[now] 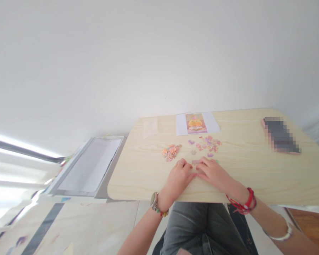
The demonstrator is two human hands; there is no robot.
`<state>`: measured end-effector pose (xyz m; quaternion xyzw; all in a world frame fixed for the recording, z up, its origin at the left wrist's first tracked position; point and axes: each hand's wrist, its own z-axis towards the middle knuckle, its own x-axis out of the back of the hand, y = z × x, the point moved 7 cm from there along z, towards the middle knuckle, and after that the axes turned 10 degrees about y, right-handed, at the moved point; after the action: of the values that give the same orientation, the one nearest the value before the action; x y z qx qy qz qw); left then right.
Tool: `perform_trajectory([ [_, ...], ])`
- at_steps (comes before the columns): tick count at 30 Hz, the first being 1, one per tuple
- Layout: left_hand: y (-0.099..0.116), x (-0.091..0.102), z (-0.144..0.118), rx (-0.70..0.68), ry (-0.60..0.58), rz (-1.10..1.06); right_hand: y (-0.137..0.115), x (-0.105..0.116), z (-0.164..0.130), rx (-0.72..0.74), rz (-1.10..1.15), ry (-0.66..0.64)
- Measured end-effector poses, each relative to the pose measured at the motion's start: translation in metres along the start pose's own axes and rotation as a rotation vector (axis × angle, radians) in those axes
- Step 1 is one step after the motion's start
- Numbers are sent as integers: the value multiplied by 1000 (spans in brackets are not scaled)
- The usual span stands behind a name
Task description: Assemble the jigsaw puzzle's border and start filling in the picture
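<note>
My left hand (180, 175) rests on the light wood table with fingers bent and its thumb near the other thumb. What lies under those fingertips is hidden. Close beside it, my right hand (212, 172) has its curled fingers on a short pinkish strip of puzzle pieces (195, 162), partly covered by the hand. A dense heap of orange and pink puzzle pieces (171, 152) sits beyond my left hand. Beyond my right hand, pink and purple pieces (208, 143) are spread loosely, and a few single pieces (193, 152) lie apart nearer the hands.
A white sheet with a printed cartoon picture (196, 124) lies at the table's back edge. Left of it is a pale, see-through packet (150, 127). A blurred-out phone (281, 136) lies far right. Left of the table (138, 177), a grey stand holds papers (91, 164).
</note>
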<state>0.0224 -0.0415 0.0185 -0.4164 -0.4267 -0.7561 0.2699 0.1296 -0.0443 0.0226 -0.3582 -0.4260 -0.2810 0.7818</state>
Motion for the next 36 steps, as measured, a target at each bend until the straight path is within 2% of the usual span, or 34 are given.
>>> perform_trajectory([
  [5,3,5,-8,30,9,50,1,1,-3,-23,111,-55],
  [10,9,2,-9,7,-45,49,0,1,-4,-33,146,-132],
  [16,7,-1,-2,1,-40,9,-2,2,0,19,32,-68],
  [22,1,3,10,2,-8,1,2,6,6,18,-34,54],
  [29,-2,-2,10,41,-95,8,-1,0,5,22,-69,38],
  [36,1,1,11,29,-71,7,0,0,4,48,-100,41],
])
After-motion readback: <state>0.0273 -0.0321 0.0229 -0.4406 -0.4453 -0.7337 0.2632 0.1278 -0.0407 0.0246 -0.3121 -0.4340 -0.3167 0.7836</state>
